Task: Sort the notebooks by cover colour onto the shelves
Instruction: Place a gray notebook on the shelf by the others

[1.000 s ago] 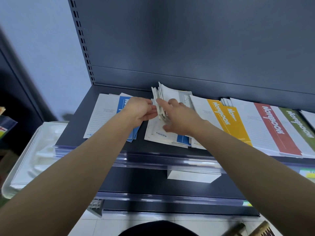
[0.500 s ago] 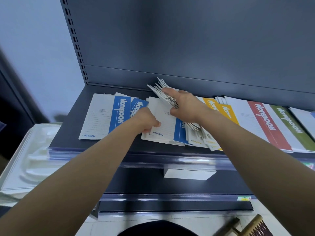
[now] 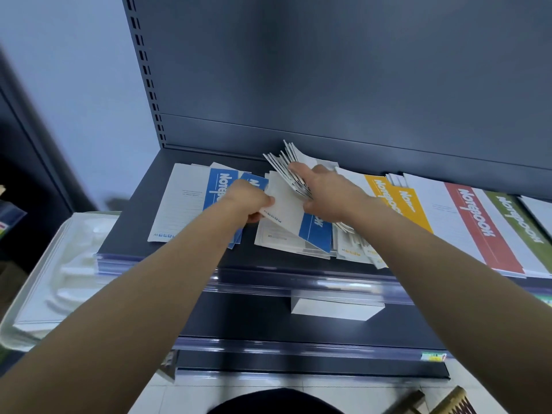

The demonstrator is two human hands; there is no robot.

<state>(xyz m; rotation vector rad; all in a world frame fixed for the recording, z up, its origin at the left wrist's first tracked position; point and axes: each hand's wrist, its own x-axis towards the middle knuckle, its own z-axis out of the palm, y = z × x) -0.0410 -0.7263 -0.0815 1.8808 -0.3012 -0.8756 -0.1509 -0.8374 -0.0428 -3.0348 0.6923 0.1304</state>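
Blue-band notebook [image 3: 288,212], pinched by left hand [image 3: 248,201]: best slid flat onto blue pile [image 3: 191,201] while right hand [image 3: 328,189] clamps fanned stack [image 3: 283,165].

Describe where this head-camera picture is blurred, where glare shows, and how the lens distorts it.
Head view: motion blur smears the white tray at left; streaky glare runs along the clear shelf-edge strip; the wide lens leans the slotted upright; lettering on the red notebook reads sharp.

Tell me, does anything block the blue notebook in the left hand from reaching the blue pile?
Nothing visible: the left hand pinches the blue notebook, and the blue pile lies just left on the shelf.
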